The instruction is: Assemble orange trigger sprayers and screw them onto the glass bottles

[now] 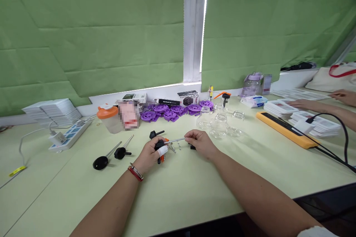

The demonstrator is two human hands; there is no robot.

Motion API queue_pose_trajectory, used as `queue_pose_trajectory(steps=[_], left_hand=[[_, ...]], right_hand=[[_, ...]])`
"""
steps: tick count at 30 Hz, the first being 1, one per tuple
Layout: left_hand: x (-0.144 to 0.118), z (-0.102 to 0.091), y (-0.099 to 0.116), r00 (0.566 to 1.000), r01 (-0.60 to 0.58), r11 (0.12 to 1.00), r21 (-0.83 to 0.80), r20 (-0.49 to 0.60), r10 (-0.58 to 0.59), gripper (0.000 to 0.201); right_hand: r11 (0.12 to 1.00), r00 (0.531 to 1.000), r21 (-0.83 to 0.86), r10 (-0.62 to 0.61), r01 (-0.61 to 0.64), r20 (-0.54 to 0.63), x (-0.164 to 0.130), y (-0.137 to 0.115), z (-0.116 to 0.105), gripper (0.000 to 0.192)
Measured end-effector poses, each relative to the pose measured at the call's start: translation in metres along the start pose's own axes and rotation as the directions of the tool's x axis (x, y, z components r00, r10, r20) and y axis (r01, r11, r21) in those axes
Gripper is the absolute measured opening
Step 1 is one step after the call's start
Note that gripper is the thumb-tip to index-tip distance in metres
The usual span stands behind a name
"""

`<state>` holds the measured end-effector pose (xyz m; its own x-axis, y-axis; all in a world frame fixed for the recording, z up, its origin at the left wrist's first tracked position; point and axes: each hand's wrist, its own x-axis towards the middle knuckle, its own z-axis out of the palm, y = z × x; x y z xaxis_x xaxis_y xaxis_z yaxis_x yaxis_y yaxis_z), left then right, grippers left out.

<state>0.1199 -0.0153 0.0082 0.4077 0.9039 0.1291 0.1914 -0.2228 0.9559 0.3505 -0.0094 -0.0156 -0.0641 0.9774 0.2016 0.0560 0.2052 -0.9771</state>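
Note:
My left hand (154, 152), its thumb wrapped in white, is closed around a black part (159, 144) from which a thin metal rod (175, 140) sticks out to the right. My right hand (202, 143) pinches the rod's far end; anything small between those fingertips is hidden. A black piece (193, 146) lies partly covered under my right hand. Below my left hand, orange and black parts (162, 158) show in part. Tiny metal pieces (179, 145) lie between my hands. A black knob-like part (152, 134) lies just behind my left hand.
To the left lie two black parts with rods (100, 163). Purple wheel-shaped pieces (170, 113), clear cups (221, 118) and an orange-lidded cup (108, 118) stand at the back. Rightward are an orange power strip (283, 129), card stacks (280, 109) and another person's hands (302, 104).

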Motion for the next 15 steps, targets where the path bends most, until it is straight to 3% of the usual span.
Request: queue_pose_trajectory(steps=[7, 15], left_hand=[[0.000, -0.001, -0.004, 0.999, 0.002, 1.000, 0.003, 0.033, -0.002, 0.028], [0.000, -0.001, -0.003, 0.999, -0.017, 0.999, 0.043, 0.033, 0.016, 0.027]], right_hand=[[1.000, 0.999, 0.003, 0.031, -0.031, -0.015, 0.001, 0.002, -0.002, 0.023], [0.980, 0.999, -0.197, 0.001, 0.006, 0.036, -0.005, -0.009, 0.000, 0.040]])
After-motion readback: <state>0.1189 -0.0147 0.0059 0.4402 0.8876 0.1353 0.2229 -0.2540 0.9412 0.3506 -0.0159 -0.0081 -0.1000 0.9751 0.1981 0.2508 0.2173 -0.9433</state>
